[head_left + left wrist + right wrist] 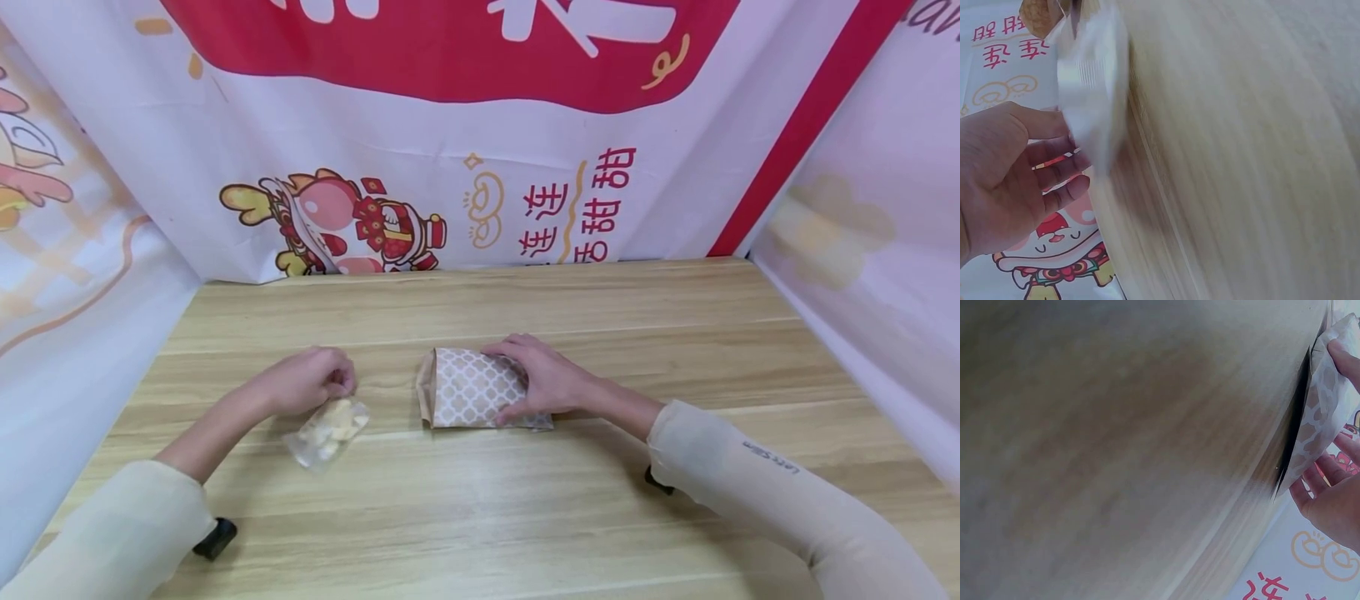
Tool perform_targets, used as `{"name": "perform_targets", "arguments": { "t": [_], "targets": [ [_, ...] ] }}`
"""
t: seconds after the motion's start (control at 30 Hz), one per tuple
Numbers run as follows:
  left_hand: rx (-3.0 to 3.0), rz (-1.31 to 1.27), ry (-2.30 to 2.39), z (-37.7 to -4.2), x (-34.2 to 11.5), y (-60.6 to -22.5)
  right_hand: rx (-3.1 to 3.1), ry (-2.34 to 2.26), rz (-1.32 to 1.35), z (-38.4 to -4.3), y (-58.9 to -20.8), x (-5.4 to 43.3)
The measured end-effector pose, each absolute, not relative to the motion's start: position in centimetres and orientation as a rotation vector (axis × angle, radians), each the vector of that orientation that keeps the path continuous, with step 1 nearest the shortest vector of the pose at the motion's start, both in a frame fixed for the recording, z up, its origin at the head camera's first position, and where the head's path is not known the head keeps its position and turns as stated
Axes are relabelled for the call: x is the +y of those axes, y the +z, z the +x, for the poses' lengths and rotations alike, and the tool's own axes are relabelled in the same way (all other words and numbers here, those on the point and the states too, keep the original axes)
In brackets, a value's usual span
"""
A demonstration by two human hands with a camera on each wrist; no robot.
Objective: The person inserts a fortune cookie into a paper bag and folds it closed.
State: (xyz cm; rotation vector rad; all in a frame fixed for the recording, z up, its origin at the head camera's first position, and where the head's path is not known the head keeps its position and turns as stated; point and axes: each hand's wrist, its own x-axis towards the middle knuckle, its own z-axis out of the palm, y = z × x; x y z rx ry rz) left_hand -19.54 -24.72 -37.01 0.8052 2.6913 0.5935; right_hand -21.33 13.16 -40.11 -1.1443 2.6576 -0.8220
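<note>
Steadiness matters here: the right hand (551, 379), its spread fingers and thumb gripping the brown paper bag (476, 390) with white lattice print, should press gently; the left hand (309, 382), pinching the small clear plastic packet (318, 437) of yellow pieces (342, 419) by its edge, should not squeeze them. The packet is left of the bag, over the wooden tabletop (480, 517). The left wrist view shows a ribbed strip (1088, 74) on the packet; only the head view shows the pieces.
</note>
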Motion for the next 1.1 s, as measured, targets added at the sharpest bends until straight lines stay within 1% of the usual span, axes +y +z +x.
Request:
{"name": "perform_targets", "arguments": {
  "t": [0.43,0.63,0.97,1.1],
  "targets": [
    [2.871,0.608,0.701,-20.5,-23.5,-37.0,2.657,-0.844,-1.167,-21.4,-40.4,13.2],
    [2.903,0.609,0.685,-20.5,-23.4,-37.2,2.659,-0.843,-1.161,-21.4,-40.5,13.2],
    [2.871,0.64,0.661,-19.5,-23.3,-37.4,2.667,-0.841,-1.147,-21.6,-40.5,13.2],
    [2.849,0.714,0.605,-19.3,-23.5,-37.6,2.663,-0.838,-1.143,-21.5,-40.5,13.3]
  ]
}}
